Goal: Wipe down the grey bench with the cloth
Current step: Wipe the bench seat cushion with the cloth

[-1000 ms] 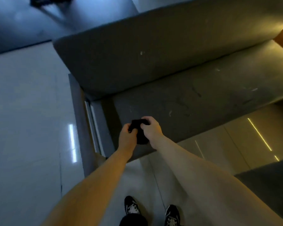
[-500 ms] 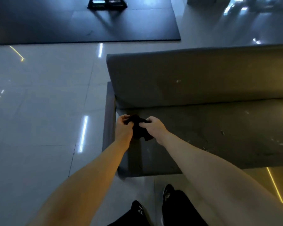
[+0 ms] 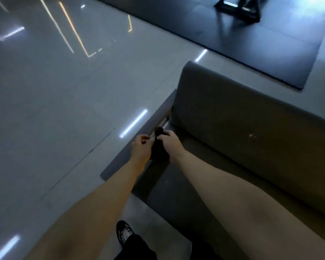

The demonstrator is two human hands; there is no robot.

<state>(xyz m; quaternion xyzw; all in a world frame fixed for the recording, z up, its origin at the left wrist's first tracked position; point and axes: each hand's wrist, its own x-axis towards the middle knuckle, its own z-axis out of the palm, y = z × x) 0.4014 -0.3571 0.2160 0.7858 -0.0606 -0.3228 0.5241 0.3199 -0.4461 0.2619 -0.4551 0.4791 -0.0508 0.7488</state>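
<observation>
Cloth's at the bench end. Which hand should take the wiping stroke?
Probably the right hand: its grip is on the cloth, and it is over the seat of the grey bench, which extends to its side. The left hand sits out by the end edge.

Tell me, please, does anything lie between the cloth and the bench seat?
Nothing visible does. The right hand grips the cloth at the end of the bench, with the left hand alongside; no object shows on the seat.

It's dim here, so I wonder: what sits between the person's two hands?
A dark cloth, over the end of the grey bench, seen in the head view. The right hand grips it; the left hand may too.
</observation>
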